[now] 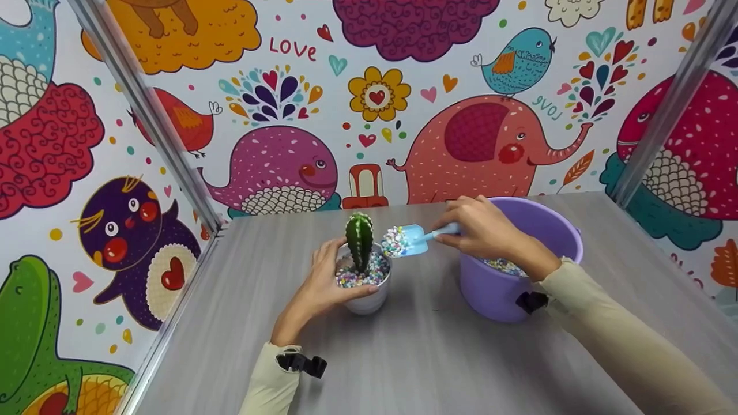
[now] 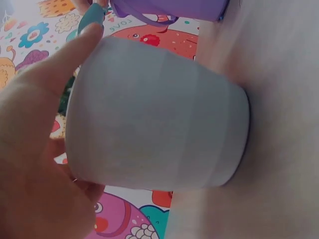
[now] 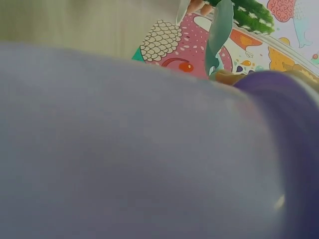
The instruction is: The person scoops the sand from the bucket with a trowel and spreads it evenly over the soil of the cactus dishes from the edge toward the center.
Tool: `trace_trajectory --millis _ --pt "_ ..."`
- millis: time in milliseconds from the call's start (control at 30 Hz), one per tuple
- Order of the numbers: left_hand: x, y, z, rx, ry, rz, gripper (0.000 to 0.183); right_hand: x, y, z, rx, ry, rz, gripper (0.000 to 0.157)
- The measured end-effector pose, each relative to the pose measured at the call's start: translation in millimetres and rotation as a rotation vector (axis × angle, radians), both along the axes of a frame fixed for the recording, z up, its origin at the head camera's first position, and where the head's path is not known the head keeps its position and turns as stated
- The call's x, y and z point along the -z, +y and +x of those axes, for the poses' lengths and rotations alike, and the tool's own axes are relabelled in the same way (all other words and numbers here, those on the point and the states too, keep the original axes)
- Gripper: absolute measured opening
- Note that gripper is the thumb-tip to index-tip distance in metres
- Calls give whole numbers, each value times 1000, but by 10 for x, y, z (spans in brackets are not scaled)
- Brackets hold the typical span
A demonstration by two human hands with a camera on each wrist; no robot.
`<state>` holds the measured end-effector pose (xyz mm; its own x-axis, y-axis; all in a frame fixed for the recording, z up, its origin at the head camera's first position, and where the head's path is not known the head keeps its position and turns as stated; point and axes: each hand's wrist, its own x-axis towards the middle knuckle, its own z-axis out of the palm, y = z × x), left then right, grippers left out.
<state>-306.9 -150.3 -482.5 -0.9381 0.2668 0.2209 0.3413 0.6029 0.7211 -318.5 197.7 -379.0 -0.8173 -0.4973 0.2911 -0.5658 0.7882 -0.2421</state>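
Note:
A green cactus (image 1: 360, 239) stands upright in a white pot (image 1: 366, 302), ringed by multicoloured pebbles (image 1: 363, 279). Round the pot's rim, my left hand (image 1: 320, 288) grips with the thumb at the near side and fingers at the far side. In the left wrist view the pot (image 2: 159, 114) fills the middle, with the thumb along its rim. My right hand (image 1: 481, 230) holds a light blue toy shovel (image 1: 416, 237) by its handle. Small pebbles (image 1: 394, 242) heap on the shovel's blade, beside the pot's right rim.
A purple bucket (image 1: 496, 294) with more pebbles (image 1: 504, 266) inside stands on the right, under my right hand. It blocks much of the right wrist view. The grey wood-grain table (image 1: 403, 363) meets cartoon-printed walls (image 1: 380, 34) at the back and sides.

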Motion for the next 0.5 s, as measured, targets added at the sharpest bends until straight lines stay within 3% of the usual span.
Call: trace_trajectory --millis 233,500 --pt "-3 -50 13 4 -19 29 118 24 -87 1 9 32 10 22" --pt "1 -115 -2 56 -45 40 113 47 -192 17 32 63 18 26"
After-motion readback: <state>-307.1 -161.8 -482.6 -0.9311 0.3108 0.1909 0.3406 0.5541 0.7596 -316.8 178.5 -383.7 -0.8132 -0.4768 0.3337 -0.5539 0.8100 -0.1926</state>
